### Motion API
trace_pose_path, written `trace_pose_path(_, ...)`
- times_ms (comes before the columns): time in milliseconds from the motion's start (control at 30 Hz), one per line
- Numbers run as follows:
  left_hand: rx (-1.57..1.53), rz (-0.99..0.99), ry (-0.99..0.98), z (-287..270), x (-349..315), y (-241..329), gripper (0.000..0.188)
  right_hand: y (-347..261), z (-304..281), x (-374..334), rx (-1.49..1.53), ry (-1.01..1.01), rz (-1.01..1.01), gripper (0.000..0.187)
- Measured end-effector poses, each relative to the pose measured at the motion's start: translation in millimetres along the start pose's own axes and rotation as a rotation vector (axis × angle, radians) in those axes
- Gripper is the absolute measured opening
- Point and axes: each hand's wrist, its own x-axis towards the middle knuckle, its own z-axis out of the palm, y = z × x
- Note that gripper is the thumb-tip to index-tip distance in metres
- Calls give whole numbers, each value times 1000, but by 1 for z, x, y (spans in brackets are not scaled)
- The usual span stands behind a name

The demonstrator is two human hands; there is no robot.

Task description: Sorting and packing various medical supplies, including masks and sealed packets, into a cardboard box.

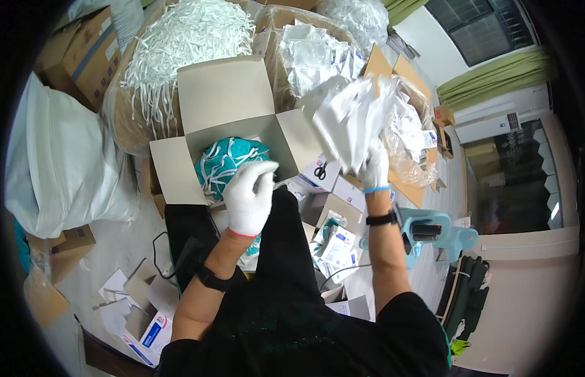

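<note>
Right gloved hand [375,168] grips blurred white plastic bags [344,122] just beyond its fingers, seemingly mid-handling; the next move calls for steady hold. Left gloved hand [248,202], half-curled, looks empty near teal strapped bundle [218,168].

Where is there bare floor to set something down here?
Bare floor shows between the big white sack and the opened boxes at lower left, and between the teal stool and the dark green bundle. It's crowded around the open carton holding the teal bundle.

One wide fisheye view looks down from the person's head, close above the lap [278,251].
</note>
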Motion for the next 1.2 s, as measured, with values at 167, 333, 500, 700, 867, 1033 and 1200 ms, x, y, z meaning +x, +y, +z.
trace_pose_path(167, 74, -10, -75, -8, -22, -33, 12, -44, 44, 99, 204, 157, -86, 15)
trace_pose_path(333, 201, -76, -144, -4, -43, -50, 11, -63, 30, 148, 43, 30, 6, 30)
trace_pose_path(500, 227, -136, -237, 1, -59, -67, 12, -29, -73, 125, 1, -203, 131, 32)
trace_pose_path(700, 231, -291, -320, 6, -78, -71, 15, 40, -169, -32, -286, 278, 384, 19)
trace_pose_path(867, 289, -251, -454, 26, -92, -74, 14, 130, -293, -156, -576, 640, 675, 35)
trace_pose_path(1033, 427, -277, -571, 33, -111, -65, 14, 186, -314, -227, -1178, 718, 818, 79)
trace_pose_path(1200, 425, -365, -605, 42, -128, -55, 15, 273, -376, -250, -806, 634, 645, 91)
